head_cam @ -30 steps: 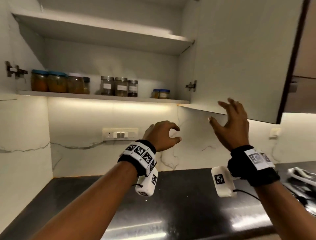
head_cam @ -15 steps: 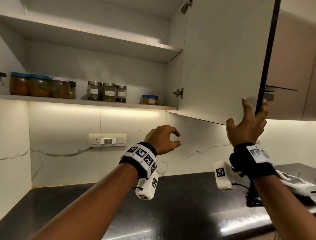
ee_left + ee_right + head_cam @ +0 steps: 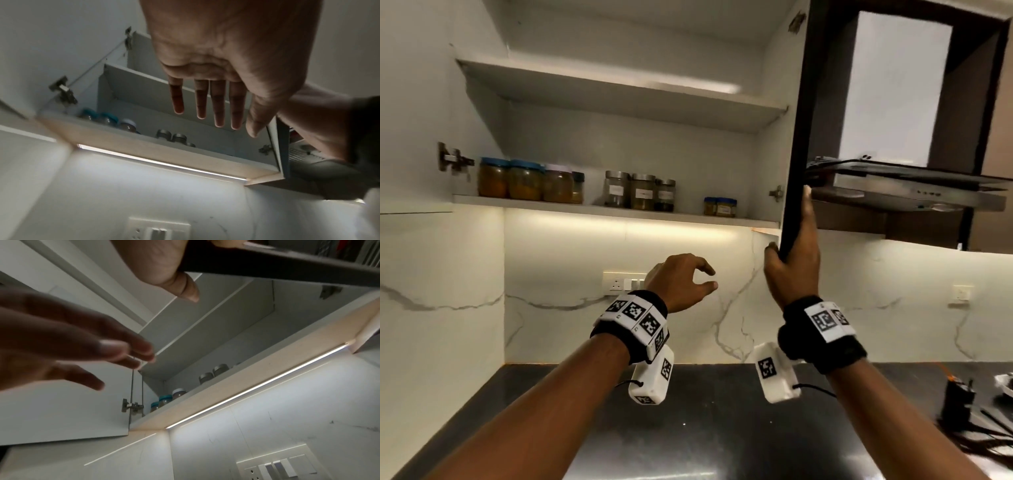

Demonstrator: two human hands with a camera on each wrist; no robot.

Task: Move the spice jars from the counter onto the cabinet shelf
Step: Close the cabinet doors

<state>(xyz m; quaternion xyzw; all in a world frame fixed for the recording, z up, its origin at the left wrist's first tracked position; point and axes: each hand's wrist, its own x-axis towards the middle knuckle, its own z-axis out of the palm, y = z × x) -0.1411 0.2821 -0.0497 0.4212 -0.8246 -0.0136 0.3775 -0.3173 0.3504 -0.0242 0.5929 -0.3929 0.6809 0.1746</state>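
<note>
Three metal-lidded spice jars (image 3: 642, 192) stand in the middle of the lower cabinet shelf (image 3: 619, 215), with larger blue-lidded jars (image 3: 510, 180) to their left and small blue-lidded jars (image 3: 720, 206) to their right. My right hand (image 3: 792, 260) grips the bottom corner of the dark-edged cabinet door (image 3: 796, 137), thumb on one face and fingers on the other; the right wrist view shows the door (image 3: 267, 266) in that grip. My left hand (image 3: 681, 281) hovers below the shelf and holds nothing, its fingers (image 3: 207, 97) straight in the left wrist view. No jar is seen on the counter.
The black counter (image 3: 705, 428) runs below, with dark items (image 3: 959, 401) at its right end. A range hood (image 3: 893, 185) hangs right of the door. A bare upper shelf (image 3: 619, 89) sits above the jars. A socket plate (image 3: 625, 282) is on the marble wall.
My right hand rose from open air and took hold of the door's bottom edge. The door has swung and now stands edge-on to me. The left hand barely moved.
</note>
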